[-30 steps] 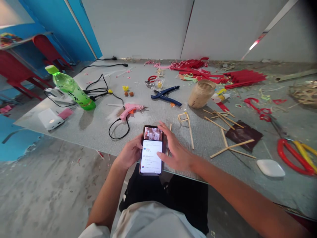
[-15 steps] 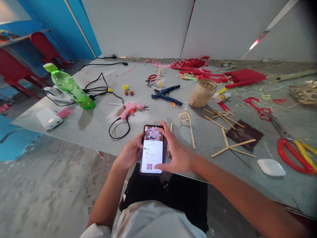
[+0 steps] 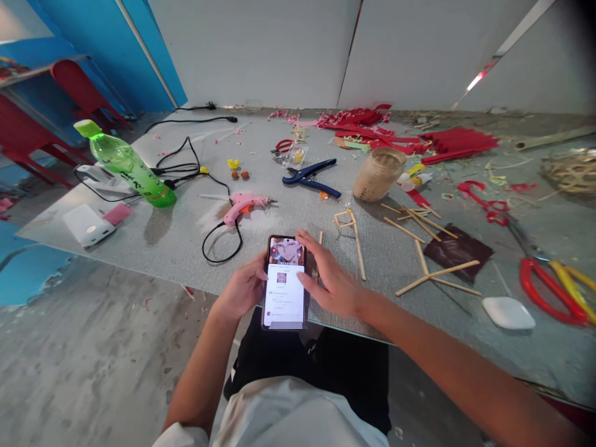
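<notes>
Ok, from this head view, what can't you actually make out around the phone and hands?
- Phone screen text: too small to read.
- Phone's left edge and back: covered by the left hand.
- Right hand: its thumb reaches over the screen; actual contact cannot be told.
- Short stick beyond the phone: lower part hidden behind the right hand.
- Green bottle label: blurred.

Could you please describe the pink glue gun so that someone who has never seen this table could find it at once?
On the grey table, look just beyond the phone held in the left hand. The glue gun lies on its side there, trailing a looped black cord. It is the only pink tool; the nearby pliers are blue.
</notes>
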The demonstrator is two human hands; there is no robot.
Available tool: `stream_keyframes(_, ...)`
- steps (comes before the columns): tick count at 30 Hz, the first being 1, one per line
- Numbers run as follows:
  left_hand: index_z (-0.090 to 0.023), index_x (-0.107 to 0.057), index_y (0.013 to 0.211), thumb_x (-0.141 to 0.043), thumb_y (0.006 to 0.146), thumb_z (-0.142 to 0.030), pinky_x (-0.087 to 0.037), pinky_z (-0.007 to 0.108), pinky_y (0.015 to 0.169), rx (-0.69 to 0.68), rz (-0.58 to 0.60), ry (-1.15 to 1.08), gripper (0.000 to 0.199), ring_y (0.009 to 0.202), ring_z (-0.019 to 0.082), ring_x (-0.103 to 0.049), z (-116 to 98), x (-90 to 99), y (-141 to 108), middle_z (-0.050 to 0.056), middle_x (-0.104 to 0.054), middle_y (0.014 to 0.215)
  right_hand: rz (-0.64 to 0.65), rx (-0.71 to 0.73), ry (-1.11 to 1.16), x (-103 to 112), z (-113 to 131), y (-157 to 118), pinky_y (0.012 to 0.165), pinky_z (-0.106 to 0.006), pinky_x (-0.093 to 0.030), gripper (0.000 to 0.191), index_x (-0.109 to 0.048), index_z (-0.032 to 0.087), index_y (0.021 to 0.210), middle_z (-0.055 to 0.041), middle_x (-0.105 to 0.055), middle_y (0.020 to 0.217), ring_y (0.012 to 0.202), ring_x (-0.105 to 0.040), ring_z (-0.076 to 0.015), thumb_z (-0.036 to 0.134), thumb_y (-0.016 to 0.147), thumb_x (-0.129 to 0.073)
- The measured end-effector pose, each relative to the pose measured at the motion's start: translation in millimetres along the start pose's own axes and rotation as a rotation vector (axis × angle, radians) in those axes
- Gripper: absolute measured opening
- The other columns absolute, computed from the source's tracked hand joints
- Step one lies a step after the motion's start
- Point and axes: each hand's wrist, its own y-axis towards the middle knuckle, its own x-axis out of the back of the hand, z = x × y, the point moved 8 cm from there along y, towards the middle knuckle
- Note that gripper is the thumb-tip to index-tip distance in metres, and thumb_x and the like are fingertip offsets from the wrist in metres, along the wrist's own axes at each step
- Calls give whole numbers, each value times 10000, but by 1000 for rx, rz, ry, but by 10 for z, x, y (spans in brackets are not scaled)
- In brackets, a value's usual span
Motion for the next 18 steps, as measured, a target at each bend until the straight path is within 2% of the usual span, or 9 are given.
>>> stream_keyframes(3, -175, -711, 1065, -603, 570, -150, -520, 306, 790, -5, -11, 7, 507, 964, 247, -693, -9, 3, -7, 68, -757, 1046, 73, 10, -7, -49, 25, -17, 1284, -639, -257, 1024, -69, 245, 1648, -193, -24, 1742, 1624, -105, -356, 430, 911, -755)
stream_keyframes(5, -171, -706, 1061, -603, 572, -147, -517, 312, 789, -1, -13, 5, 501, 1017, 267, -690, -13, -3, -12, 74, -754, 1064, 99, 17, -18, -67, 40, -24, 1279, -660, -245, 1116, -58, 245, 1650, -196, 34, 1742, 1624, -67, -380, 435, 853, -817)
stream_keyframes(10, -169, -690, 1077, -604, 568, -138, -516, 311, 778, 16, -18, -13, 517, 1068, 282, -678, -5, -14, -15, 80, -749, 1094, 70, 20, -26, -26, 70, -17, 1274, -653, -271, 857, -75, 274, 1648, -166, -58, 1744, 1624, -122, -334, 241, 981, -612)
stream_keyframes(18, -161, -683, 1107, -594, 589, -135, -510, 316, 770, 5, 5, -14, 527, 1050, 281, -675, -5, -23, -16, 83, -749, 1079, 66, 45, -25, -9, 87, -12, 1270, -650, -277, 819, -102, 248, 1639, -179, -83, 1739, 1622, -126, -338, 274, 990, -601)
